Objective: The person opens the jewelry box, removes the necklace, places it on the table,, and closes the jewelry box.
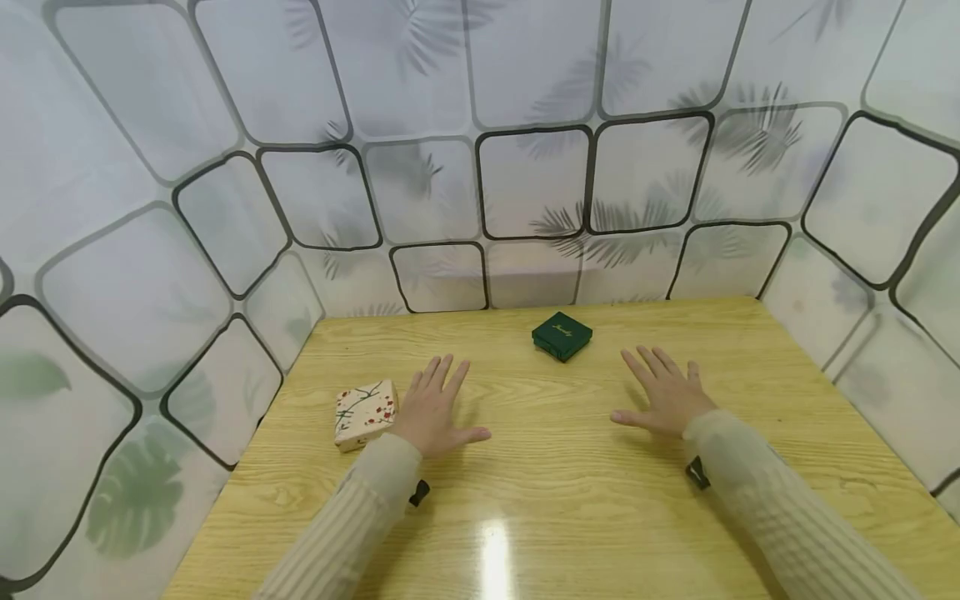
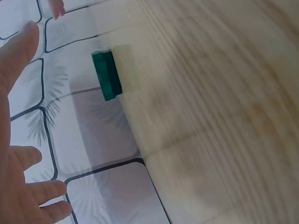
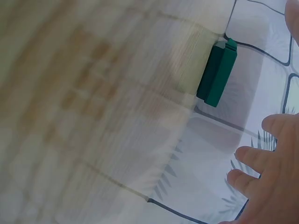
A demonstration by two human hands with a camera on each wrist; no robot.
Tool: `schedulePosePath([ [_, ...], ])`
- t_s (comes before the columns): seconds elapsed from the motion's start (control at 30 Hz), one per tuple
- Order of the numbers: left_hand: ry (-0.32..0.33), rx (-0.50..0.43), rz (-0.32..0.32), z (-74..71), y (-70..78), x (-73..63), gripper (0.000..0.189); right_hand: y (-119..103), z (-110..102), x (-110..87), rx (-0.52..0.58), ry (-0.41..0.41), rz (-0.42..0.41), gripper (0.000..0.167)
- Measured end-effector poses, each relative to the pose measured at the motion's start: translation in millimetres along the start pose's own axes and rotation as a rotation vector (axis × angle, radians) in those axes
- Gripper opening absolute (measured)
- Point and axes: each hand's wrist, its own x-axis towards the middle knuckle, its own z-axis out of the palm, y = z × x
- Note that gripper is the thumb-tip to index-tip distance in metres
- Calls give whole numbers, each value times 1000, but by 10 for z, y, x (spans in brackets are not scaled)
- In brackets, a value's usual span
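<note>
My left hand (image 1: 435, 412) is held over the table with its fingers spread and holds nothing. Just left of it lies a cream box (image 1: 365, 414) patterned with red blossoms and dark branches. My right hand (image 1: 662, 396) is likewise spread, thumb pointing inward, with nothing in it. Between the hands and farther back sits a dark green box (image 1: 562, 335) with gold lettering on its lid. Both wrist views show the same green box (image 2: 106, 75) apart from the fingers; in the right wrist view the fingers (image 3: 254, 159) extend from the right side.
The wooden table (image 1: 555, 517) reaches back to a pale fabric wall (image 1: 532, 192) with dark rounded outlines and leaf prints. Similar fabric encloses the left and right sides. A bright light reflection lies on the table near its front.
</note>
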Motion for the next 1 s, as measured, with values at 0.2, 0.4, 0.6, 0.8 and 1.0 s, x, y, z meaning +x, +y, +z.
schedulePosePath([
  [0.2,13,-20,18,-35,76,126,113,-7,19,87,15,-30,14,111],
  [0.4,-10,-28,24,-68,151,252,113,-14,17,157,43,-32,14,111],
  [0.6,-9,-33,37,-47,214,389,113,-8,21,234,76,-21,17,112],
  [0.8,0,-95,39,-29,270,539,112,21,70,339,105,-10,23,112],
  [1.0,-51,-143,16,-14,314,690,112,17,91,442,164,-13,53,113],
])
